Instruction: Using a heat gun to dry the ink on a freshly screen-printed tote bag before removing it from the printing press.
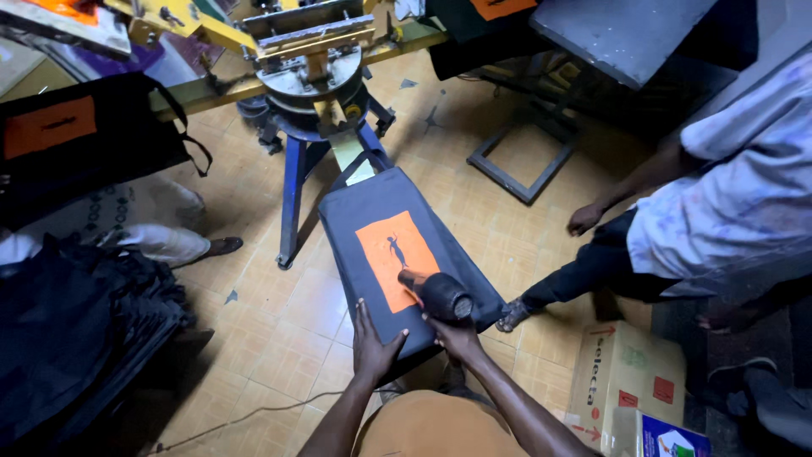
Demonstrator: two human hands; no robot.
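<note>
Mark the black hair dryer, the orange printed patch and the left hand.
black hair dryer (441, 295), head view, on its barrel.
orange printed patch (391, 245), head view, on its middle, above the dryer.
left hand (375, 345), head view, on its back, flat on the dark bag.

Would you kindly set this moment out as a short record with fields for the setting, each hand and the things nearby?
Setting: tiled floor under a rotary screen-printing press
Left hand: flat on the near edge of the dark bag stretched over a platen
Right hand: holds a black hair dryer, nozzle aimed at the orange printed patch
Co-worker: a person in a pale shirt stands at right
Nearby: cardboard box at lower right; pile of dark bags at left
</note>
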